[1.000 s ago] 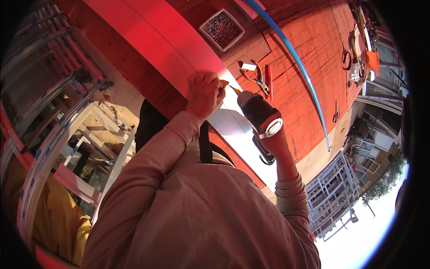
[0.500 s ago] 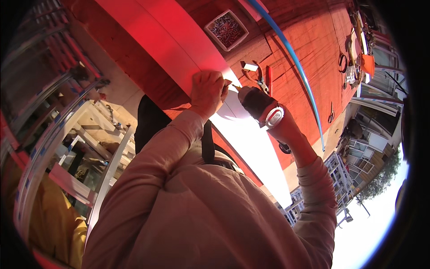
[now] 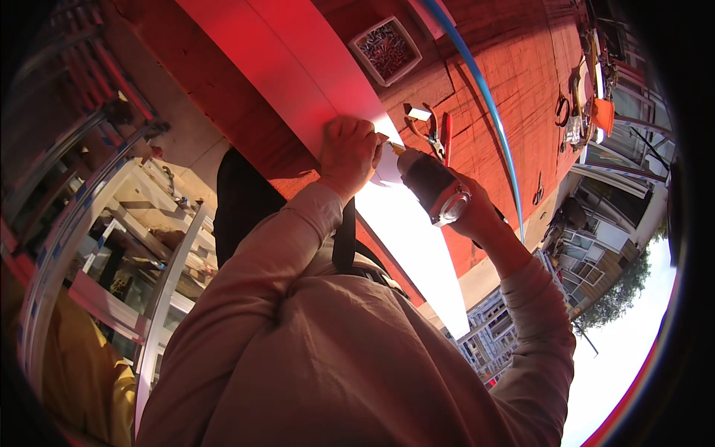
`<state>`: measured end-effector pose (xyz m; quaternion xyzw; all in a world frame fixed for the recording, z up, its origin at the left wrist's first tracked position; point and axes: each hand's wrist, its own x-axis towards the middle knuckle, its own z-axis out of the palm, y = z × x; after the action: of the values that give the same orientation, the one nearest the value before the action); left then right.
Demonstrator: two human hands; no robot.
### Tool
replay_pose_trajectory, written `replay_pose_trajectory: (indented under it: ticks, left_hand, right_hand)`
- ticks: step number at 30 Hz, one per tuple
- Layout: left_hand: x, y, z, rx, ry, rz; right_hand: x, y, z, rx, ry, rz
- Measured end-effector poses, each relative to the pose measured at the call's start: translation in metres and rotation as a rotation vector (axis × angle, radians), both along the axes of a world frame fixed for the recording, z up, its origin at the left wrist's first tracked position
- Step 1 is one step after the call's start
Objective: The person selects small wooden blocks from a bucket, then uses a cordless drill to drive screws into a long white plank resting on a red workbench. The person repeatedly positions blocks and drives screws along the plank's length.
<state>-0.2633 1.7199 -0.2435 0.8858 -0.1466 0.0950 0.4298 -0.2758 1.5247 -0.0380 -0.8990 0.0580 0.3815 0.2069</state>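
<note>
A long pale panel [image 3: 417,249] lies across the red work table in front of me, brightly sunlit at its near end. My left hand [image 3: 348,155] rests on it, fingers curled and pinched near its right edge; whatever they hold is too small to make out. My right hand [image 3: 477,210] grips a dark, drill-like tool [image 3: 428,177] with a ringed silvery-white rear part. Its yellowish tip [image 3: 398,147] points at the left fingertips, very close to them. Red-handled pliers [image 3: 445,140] lie just beyond the tool, with a small white block [image 3: 419,114] beside them.
On the red table [image 3: 514,82] stands a square white-rimmed box [image 3: 403,72] of small metal fasteners. A blue hose [image 3: 488,97] curves along the right. Scissors [image 3: 538,190] and an orange object [image 3: 603,117] lie farther right. Metal frames [image 3: 167,276] stand at my left.
The view has shifted slightly, so the table items sit a little differently. My right hand and tool have tilted a little; the tip stays by my left fingers.
</note>
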Motion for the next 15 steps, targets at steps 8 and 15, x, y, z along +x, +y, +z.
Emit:
replay_pose_trajectory:
  ticks: [8,15]
  left_hand:
    - [0.000,-0.002,-0.002,0.010,-0.036,0.013]
    - [-0.002,0.002,0.000,-0.023,0.033,-0.026]
  right_hand:
    - [-0.007,-0.009,-0.006,0.060,-0.043,-0.017]
    - [0.013,-0.019,-0.003,0.057,0.049,0.005]
